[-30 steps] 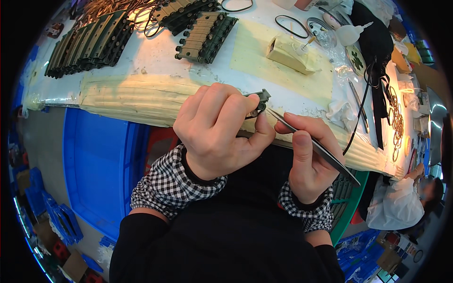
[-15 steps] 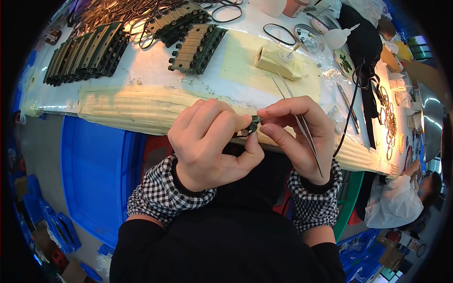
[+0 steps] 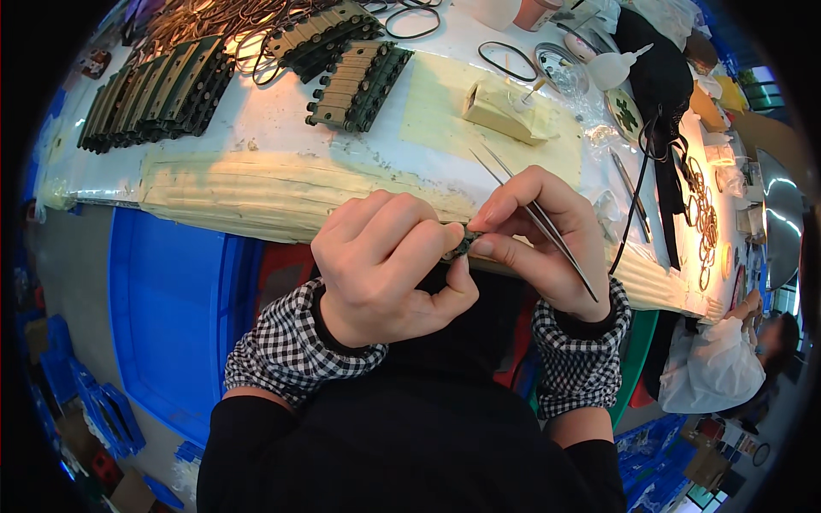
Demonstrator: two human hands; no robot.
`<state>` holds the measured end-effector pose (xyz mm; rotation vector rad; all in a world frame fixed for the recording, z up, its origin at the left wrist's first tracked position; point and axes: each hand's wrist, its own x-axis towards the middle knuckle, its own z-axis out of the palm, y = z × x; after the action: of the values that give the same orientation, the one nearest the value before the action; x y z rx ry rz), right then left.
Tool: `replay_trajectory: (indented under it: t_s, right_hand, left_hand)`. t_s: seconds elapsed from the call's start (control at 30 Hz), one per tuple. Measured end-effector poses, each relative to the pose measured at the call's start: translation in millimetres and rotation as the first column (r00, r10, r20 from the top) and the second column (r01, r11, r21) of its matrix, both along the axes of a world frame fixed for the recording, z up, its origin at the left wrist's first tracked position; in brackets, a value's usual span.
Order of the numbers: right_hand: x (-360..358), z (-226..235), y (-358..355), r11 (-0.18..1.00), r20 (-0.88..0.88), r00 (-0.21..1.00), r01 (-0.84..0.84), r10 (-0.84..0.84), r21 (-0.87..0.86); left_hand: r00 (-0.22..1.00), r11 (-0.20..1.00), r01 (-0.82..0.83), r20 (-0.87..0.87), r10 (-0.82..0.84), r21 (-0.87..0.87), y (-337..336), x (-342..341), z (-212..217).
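Note:
Between my two hands, over the front edge of the table, is a small dark green part [image 3: 463,246] with a round end. My left hand [image 3: 372,265] is closed, pinching that part between thumb and forefinger, which hide much of it. Close by on the right, my right hand [image 3: 552,235] has thumb and forefinger drawn together at the part's right side; whether they grip a piece of it I cannot tell. Metal tweezers [image 3: 566,251] lie tucked across the right hand, their thin tips pointing up and left, away from the part.
Rows of green and tan strips with round studs [image 3: 346,90] stand on the table, a longer row [image 3: 158,98] at far left. A pale yellow block [image 3: 505,111], white squeeze bottle [image 3: 609,70] and dark rubber bands [image 3: 506,61] lie beyond. A blue bin [image 3: 167,316] sits below; a person [image 3: 714,363] is at right.
The right hand has tilted with the tweezers, whose tips have swung left. Both hands have drawn slightly closer, and the small part has turned and shows less.

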<state>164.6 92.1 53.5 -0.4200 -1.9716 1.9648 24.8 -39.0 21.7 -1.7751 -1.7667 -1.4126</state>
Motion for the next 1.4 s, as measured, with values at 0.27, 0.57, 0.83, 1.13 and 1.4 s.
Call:
replay_trajectory:
  t_s: [0.27,0.57,0.83,1.13,1.4]
  right_hand:
    - [-7,28,29,0.734,-0.197,0.930,0.366,-0.311,0.571]
    - [-33,16,78,0.262,-0.302,0.879,0.410,-0.368,0.874]
    - [-25,38,49,0.440,-0.428,0.802,0.591,-0.418,0.676]
    - [-35,22,31,0.951,-0.139,0.957,0.273,-0.254,0.142]
    - [-37,20,32,0.950,-0.135,0.952,0.291,-0.275,0.112]
  left_hand:
    - [0.993,0.997,-0.078,-0.092,0.080,0.025,27,-16,16]
    - [0.992,0.991,-0.126,-0.023,0.127,0.036,57,-26,14]
    - [0.992,0.991,-0.125,-0.010,0.125,0.043,52,-28,10]
    - [0.993,0.991,-0.116,-0.022,0.118,0.069,52,-27,10]
    - [0.993,0.991,-0.117,-0.019,0.118,0.069,53,-27,8]
